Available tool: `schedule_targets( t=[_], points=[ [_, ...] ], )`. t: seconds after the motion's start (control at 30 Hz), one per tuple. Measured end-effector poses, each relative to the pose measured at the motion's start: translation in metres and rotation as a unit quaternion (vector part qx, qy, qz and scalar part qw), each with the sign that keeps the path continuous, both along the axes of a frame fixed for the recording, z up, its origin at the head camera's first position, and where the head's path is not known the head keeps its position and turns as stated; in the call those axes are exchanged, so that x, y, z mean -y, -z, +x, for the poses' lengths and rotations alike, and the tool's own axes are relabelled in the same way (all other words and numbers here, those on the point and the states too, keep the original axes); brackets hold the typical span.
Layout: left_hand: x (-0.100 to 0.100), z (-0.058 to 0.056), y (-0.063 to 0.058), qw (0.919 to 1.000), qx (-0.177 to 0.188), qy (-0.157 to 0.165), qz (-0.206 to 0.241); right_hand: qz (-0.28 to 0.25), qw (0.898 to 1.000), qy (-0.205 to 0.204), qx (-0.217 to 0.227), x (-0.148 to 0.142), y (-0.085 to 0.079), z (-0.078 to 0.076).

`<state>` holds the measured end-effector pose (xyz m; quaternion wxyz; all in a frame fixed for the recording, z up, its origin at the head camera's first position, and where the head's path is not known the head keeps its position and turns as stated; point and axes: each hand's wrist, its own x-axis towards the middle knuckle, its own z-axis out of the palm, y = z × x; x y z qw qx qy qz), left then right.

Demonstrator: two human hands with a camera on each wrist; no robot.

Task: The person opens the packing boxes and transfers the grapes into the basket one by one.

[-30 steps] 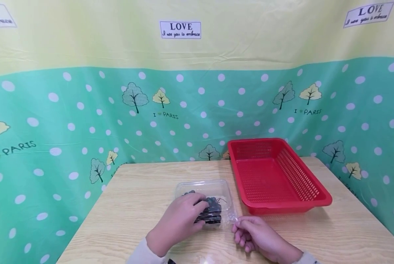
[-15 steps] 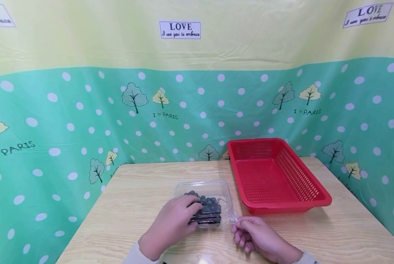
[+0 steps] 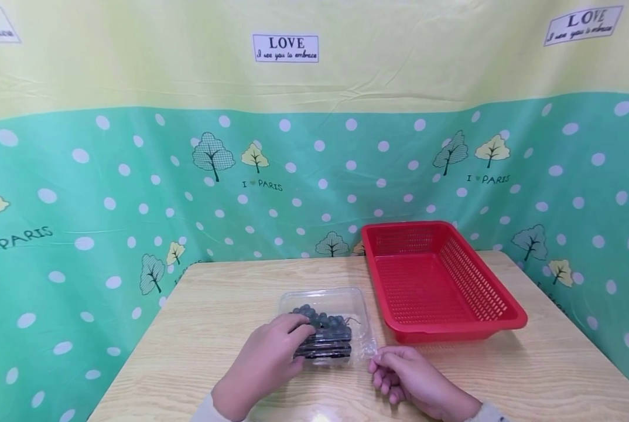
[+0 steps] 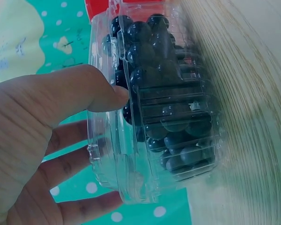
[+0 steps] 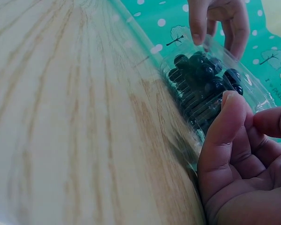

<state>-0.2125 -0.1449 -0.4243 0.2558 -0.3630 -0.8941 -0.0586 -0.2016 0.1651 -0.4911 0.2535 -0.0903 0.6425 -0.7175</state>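
A clear plastic clamshell box (image 3: 341,302) sits on the wooden table (image 3: 230,293), with dark grapes (image 3: 326,321) and a bit of stem inside. At its near left part my left hand (image 3: 264,360) holds the box. The left wrist view shows the thumb (image 4: 103,93) bent against the rim seam and the other fingers across the lid side. My right hand (image 3: 406,372) pinches the near right corner of the box between thumb and index finger, its other fingers curled in. Part of the grapes is hidden behind the left hand.
A red perforated plastic basket (image 3: 430,287) stands to the right of the box, close to it and taller than it. Behind the table hangs a green and yellow printed curtain (image 3: 272,205), close to the back edge.
My left hand has slid leftward along the front of the box, uncovering more grapes. The right hand stays at the near right corner. Box and basket keep their places.
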Motion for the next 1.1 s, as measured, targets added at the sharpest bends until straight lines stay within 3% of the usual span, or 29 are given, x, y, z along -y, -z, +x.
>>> schedule_targets(
  t=[0.33,0.63,1.1],
  points=[
    [0.000,0.002,0.003,0.9993,-0.029,0.000,-0.022,0.005,1.000,0.002,0.000,0.001,-0.001,0.001],
    [-0.005,0.007,0.001,0.9962,-0.006,-0.038,-0.078,0.006,1.000,0.002,0.001,0.001,-0.002,0.000],
    [-0.009,0.009,-0.001,0.9933,-0.004,-0.057,-0.100,0.005,1.000,0.002,0.003,0.000,-0.002,0.000]
  ],
)
